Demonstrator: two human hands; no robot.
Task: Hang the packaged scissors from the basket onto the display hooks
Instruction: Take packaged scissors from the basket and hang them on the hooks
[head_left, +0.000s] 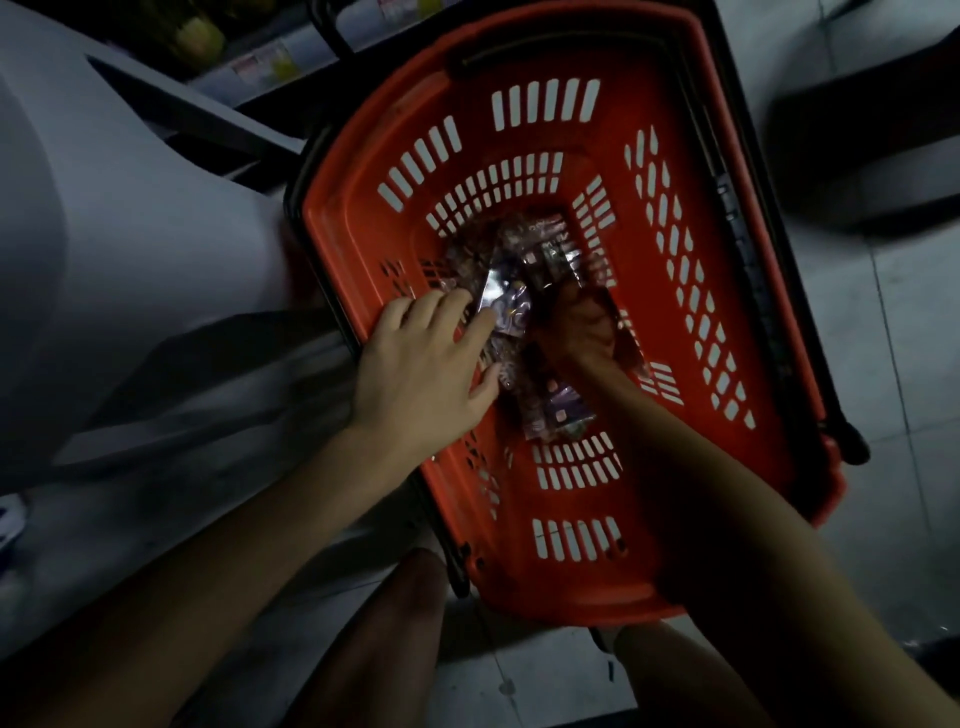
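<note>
Red plastic basket (363, 234) fills our view on the grey tiled floor (909, 467), the packaged scissors (550, 249) heaped on its slotted bottom. Our left hand (421, 374) lies at 8 o'clock of the heap, fingers spread flat on the packs; at 3 o'clock our right hand (582, 332), in shadow, curls its fingers around one pack.
</note>
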